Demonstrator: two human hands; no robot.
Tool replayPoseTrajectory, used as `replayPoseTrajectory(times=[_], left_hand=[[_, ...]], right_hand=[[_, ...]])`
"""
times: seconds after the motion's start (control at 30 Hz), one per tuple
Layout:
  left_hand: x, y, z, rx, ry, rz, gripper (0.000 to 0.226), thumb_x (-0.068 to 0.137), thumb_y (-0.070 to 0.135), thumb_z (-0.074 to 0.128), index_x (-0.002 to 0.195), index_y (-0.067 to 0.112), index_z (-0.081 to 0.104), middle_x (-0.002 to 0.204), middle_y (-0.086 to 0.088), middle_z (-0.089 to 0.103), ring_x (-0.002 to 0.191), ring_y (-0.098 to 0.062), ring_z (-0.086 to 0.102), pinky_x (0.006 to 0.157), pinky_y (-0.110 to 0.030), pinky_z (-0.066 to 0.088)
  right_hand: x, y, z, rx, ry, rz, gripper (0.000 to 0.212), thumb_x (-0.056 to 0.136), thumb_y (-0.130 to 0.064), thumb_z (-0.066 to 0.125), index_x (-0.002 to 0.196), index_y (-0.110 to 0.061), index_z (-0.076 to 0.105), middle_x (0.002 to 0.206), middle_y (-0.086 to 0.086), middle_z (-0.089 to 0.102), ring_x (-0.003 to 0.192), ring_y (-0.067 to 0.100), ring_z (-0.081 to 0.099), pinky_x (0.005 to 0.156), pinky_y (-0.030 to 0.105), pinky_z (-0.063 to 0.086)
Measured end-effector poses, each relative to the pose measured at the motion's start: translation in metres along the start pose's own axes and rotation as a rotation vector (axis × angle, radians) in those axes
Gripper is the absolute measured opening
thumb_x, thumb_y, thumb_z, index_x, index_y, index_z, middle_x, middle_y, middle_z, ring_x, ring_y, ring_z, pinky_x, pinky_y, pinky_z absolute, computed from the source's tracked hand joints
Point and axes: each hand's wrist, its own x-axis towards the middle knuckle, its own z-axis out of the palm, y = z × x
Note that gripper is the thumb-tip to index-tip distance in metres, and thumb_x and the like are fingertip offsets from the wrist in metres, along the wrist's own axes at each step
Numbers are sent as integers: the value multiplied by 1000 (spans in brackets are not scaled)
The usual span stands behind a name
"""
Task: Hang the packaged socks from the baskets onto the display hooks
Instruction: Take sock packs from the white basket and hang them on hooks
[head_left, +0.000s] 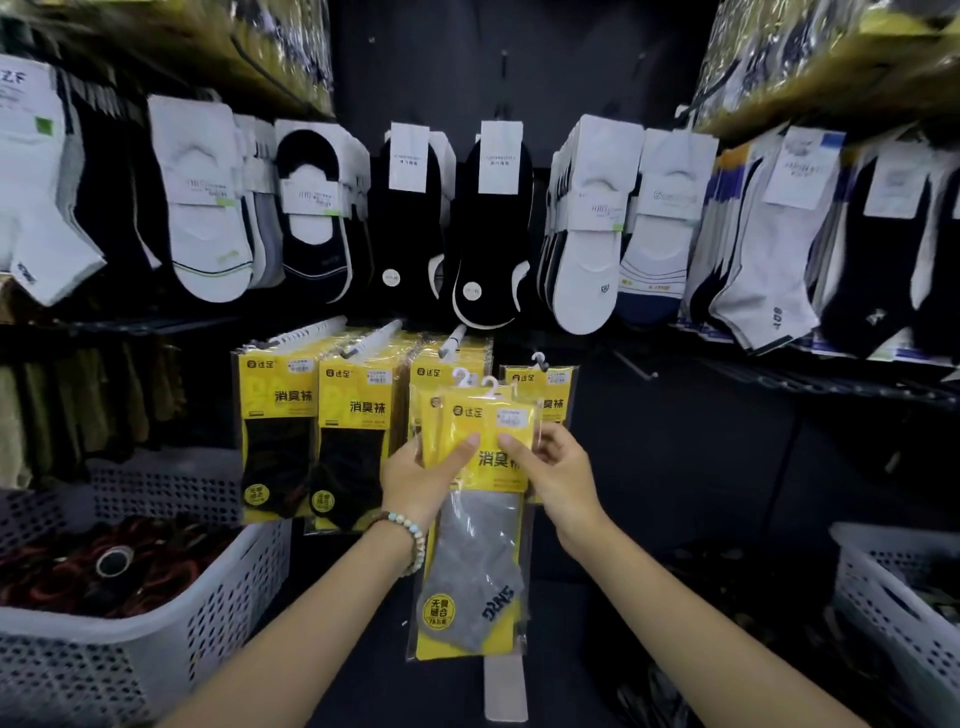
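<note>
A small stack of yellow sock packs (480, 525) with grey socks inside is held upright in front of me, white plastic hangers on top. My left hand (421, 480), with a bead bracelet at the wrist, grips the stack's left edge, thumb on the front. My right hand (553, 467) pinches the upper right of the front pack. Just behind, rows of the same yellow packs with black socks (278, 441) hang on white display hooks (452, 340). One more yellow pack (545, 387) hangs behind my right hand.
A white perforated basket (156, 639) with dark reddish goods stands at lower left. Another white basket (893, 587) stands at lower right. Above, white and black no-show socks (493, 234) hang in a dense row. A bare metal hook (636, 366) sticks out right of the yellow packs.
</note>
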Motion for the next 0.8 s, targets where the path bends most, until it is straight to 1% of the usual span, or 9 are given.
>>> replayPoseTrajectory(times=[0.17, 0.23, 0.3, 0.37, 0.4, 0.47, 0.63, 0.77, 0.8], left_hand=[[-1, 0, 4, 40, -71, 0, 19, 84, 43, 60, 92, 27, 65, 83, 13, 67, 53, 14, 58, 45, -1, 39], [1, 0, 3, 104, -61, 28, 32, 92, 41, 49, 113, 20, 61, 84, 21, 56, 61, 16, 54, 55, 5, 36], [6, 0, -2, 146, -31, 36, 43, 94, 41, 45, 127, 15, 53, 97, 22, 46, 88, 10, 46, 79, -2, 32], [11, 0, -9, 168, -8, 61, 29, 91, 47, 44, 106, 26, 59, 95, 19, 47, 87, 4, 44, 78, -13, 35], [13, 4, -12, 188, 5, 71, 18, 89, 49, 44, 85, 34, 53, 83, 19, 44, 75, 6, 41, 67, -12, 34], [19, 8, -20, 224, 36, 98, 24, 92, 45, 44, 70, 39, 39, 69, 19, 32, 60, 7, 31, 52, -10, 31], [36, 10, -32, 226, 105, 124, 38, 93, 42, 46, 62, 21, 39, 54, 10, 29, 49, -5, 30, 50, -18, 25], [40, 13, -33, 228, 117, 133, 43, 92, 45, 45, 67, 9, 49, 62, 8, 21, 57, -8, 23, 54, -21, 33], [41, 13, -33, 218, 122, 129, 47, 91, 45, 46, 72, 3, 54, 69, 9, 18, 54, -9, 44, 57, -21, 40]], right_hand=[[-1, 4, -17, 95, 21, 67, 20, 85, -18, 69, 101, -8, 63, 91, 6, 71, 74, 8, 69, 57, 18, 52], [-1, 10, -26, 139, 41, 109, 14, 87, -19, 67, 97, -10, 61, 89, 5, 73, 75, 12, 70, 59, 21, 55], [2, 14, -36, 148, 82, 138, 8, 91, -19, 62, 96, -13, 60, 90, 6, 74, 78, 15, 70, 66, 27, 57], [8, 17, -45, 120, 147, 133, 4, 94, -17, 57, 95, -16, 61, 92, 5, 73, 81, 16, 69, 73, 32, 57], [12, 17, -49, 99, 184, 122, 6, 95, -16, 55, 95, -18, 61, 91, 4, 73, 81, 15, 69, 71, 30, 57], [20, 16, -58, 65, 249, 87, 9, 96, -14, 55, 92, -22, 59, 87, 1, 72, 76, 10, 69, 60, 21, 53], [53, 6, -66, -2, 310, 34, 7, 95, -12, 55, 92, -18, 56, 83, 2, 69, 71, 11, 66, 62, 24, 53], [79, 5, -55, -87, 214, -33, 6, 96, -11, 54, 102, -11, 55, 84, 7, 69, 73, 15, 66, 65, 27, 55], [83, 6, -52, -110, 188, -49, 6, 96, -11, 54, 102, -11, 55, 84, 7, 68, 73, 15, 66, 64, 27, 55]])
